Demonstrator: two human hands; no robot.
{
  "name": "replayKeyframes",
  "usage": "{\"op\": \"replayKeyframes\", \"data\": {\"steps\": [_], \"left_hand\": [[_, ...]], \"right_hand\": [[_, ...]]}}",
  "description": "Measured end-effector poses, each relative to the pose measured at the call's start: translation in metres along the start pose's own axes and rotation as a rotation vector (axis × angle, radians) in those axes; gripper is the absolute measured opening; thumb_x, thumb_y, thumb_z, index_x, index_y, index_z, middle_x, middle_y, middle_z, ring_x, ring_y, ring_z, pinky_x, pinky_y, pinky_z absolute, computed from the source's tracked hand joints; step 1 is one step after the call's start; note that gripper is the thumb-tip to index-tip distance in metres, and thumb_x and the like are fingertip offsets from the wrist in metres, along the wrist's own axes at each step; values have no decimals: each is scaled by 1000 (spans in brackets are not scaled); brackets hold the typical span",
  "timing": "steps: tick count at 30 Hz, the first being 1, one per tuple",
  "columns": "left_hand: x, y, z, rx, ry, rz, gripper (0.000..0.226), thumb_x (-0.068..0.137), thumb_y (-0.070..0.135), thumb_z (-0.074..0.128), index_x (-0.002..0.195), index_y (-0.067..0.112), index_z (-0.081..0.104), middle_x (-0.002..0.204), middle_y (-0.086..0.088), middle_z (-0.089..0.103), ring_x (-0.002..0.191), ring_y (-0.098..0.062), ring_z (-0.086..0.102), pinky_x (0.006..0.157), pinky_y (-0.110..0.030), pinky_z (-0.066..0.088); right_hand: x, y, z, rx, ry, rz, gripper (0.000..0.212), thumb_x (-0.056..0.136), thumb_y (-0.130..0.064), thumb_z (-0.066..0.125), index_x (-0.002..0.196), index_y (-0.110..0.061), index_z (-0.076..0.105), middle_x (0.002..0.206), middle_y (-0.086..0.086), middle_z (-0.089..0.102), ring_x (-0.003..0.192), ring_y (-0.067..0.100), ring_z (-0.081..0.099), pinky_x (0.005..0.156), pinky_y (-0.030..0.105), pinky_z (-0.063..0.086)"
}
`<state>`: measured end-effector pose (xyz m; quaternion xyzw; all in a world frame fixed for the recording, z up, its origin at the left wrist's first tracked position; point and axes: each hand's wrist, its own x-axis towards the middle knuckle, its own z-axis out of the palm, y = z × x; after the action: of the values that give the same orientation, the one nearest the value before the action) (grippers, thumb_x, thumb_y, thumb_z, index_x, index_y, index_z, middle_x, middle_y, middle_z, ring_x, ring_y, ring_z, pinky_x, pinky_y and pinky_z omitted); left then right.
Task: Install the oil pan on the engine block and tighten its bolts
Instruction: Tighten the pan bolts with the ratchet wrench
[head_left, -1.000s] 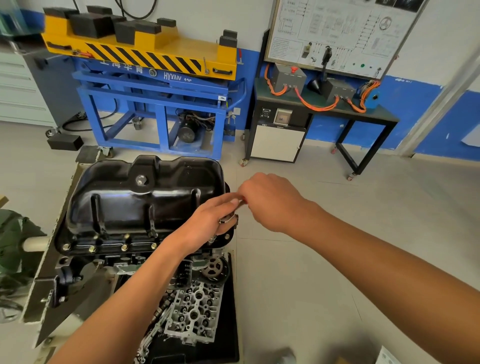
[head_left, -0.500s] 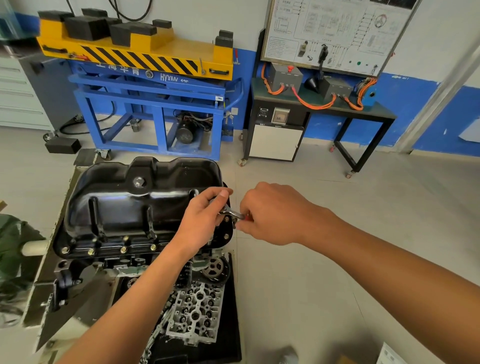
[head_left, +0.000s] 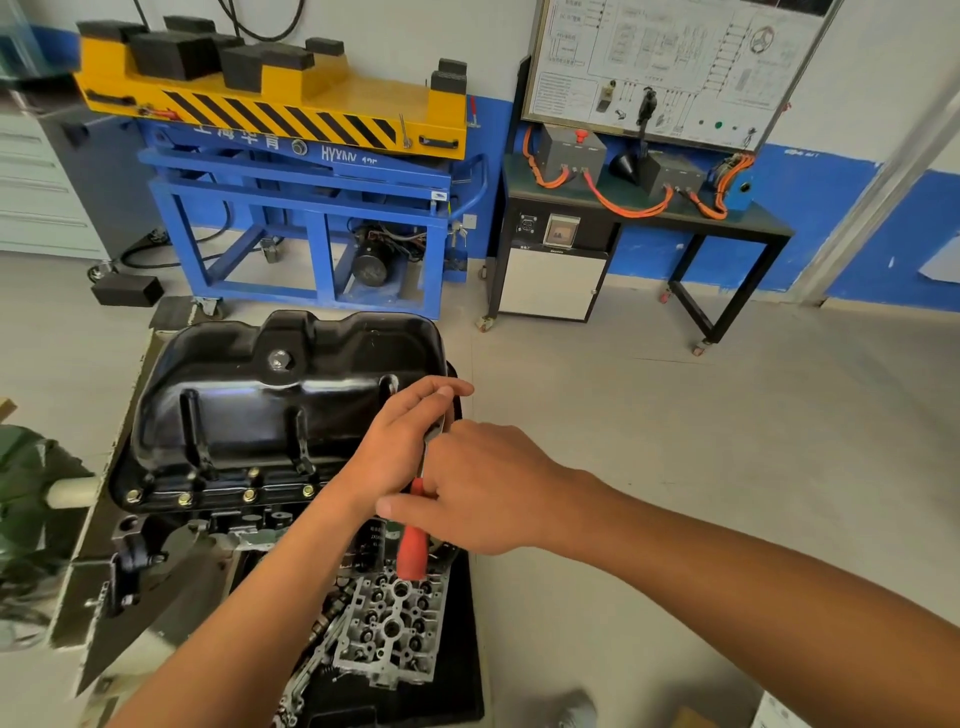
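Red ratchet (head_left: 413, 552) at oil pan (head_left: 249, 410) edge; right fingers (head_left: 397, 506) clamp it, left fingers (head_left: 444, 391) straight.

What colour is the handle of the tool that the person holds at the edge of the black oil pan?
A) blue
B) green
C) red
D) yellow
C: the handle sticking out below the right hand that grips it is red. The left hand covers the tool's metal end at the oil pan.

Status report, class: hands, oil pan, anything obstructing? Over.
Right hand grips red-handled wrench. Left hand presses its head. Oil pan seated, near bolts in. No obstruction seen.
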<state>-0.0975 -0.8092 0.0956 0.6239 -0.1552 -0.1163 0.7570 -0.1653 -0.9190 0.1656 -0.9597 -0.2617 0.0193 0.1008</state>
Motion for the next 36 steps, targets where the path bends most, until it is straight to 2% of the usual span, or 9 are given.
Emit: {"op": "replayKeyframes", "data": {"steps": [5, 9, 14, 16, 19, 23, 26, 29, 36], "left_hand": [[0, 0, 0, 37, -23, -28, 28, 91, 36, 50, 101, 24, 74, 75, -11, 55, 71, -21, 51, 72, -32, 42], [1, 0, -3, 46, -70, -53, 32, 91, 33, 48, 107, 23, 74, 62, -4, 50, 58, -12, 48, 60, -24, 39], [-1, 0, -5, 105, -123, -70, 36, 94, 40, 46, 120, 30, 69, 55, 10, 47, 54, -2, 49, 56, -17, 39], [-1, 0, -4, 178, -140, -80, 38, 95, 49, 44, 123, 37, 67, 56, 11, 47, 56, -3, 47, 60, -20, 39], [3, 0, -3, 161, -140, -103, 44, 93, 55, 44, 126, 35, 64, 55, 12, 50, 55, -4, 47, 58, -13, 40], [6, 0, -7, 115, -197, -80, 55, 94, 64, 44, 129, 27, 63, 54, 10, 41, 52, -13, 33, 56, -21, 32], [5, 0, -12, 69, -245, -47, 68, 92, 70, 45, 129, 16, 61, 55, 4, 28, 54, -18, 20, 56, -30, 22], [5, -1, -13, 35, -155, -17, 61, 91, 67, 51, 131, 22, 62, 55, 7, 34, 53, -14, 28, 57, -27, 27], [3, -6, -4, 25, 10, 43, 28, 93, 34, 54, 110, 25, 74, 68, -6, 47, 63, -19, 41, 58, -26, 35]], "right_hand": [[1, 8, -14, 32, -196, 50, 55, 89, -55, 63, 48, -23, 45, 51, -6, 41, 46, 9, 41, 46, 27, 30], [3, 22, -27, 17, -452, 114, 50, 89, -55, 64, 56, -17, 62, 55, -1, 63, 52, 12, 55, 58, 32, 52], [10, 46, -46, -68, -630, 216, 45, 84, -51, 73, 55, -18, 62, 42, -10, 59, 43, 4, 56, 56, 20, 46], [13, 53, -54, -211, -543, 241, 44, 81, -46, 78, 54, -20, 56, 44, -7, 59, 49, 10, 58, 57, 27, 46], [17, 56, -55, -429, -165, 261, 44, 84, -31, 77, 61, -21, 40, 61, -2, 47, 53, 14, 45, 48, 29, 32], [22, 54, -46, -435, 59, 206, 16, 94, -9, 57, 80, -17, 53, 74, 2, 44, 74, 28, 56, 60, 35, 37], [20, 58, -43, -383, 65, 159, 7, 94, -14, 58, 99, -15, 63, 98, 3, 61, 93, 27, 61, 70, 38, 50], [13, 59, -45, -305, 22, 153, 17, 96, -30, 57, 108, -20, 65, 101, 0, 62, 91, 24, 60, 69, 36, 50], [-2, 41, -58, -215, -252, 156, 50, 92, -49, 60, 51, -19, 57, 44, -6, 48, 46, 11, 49, 47, 25, 36]]}}
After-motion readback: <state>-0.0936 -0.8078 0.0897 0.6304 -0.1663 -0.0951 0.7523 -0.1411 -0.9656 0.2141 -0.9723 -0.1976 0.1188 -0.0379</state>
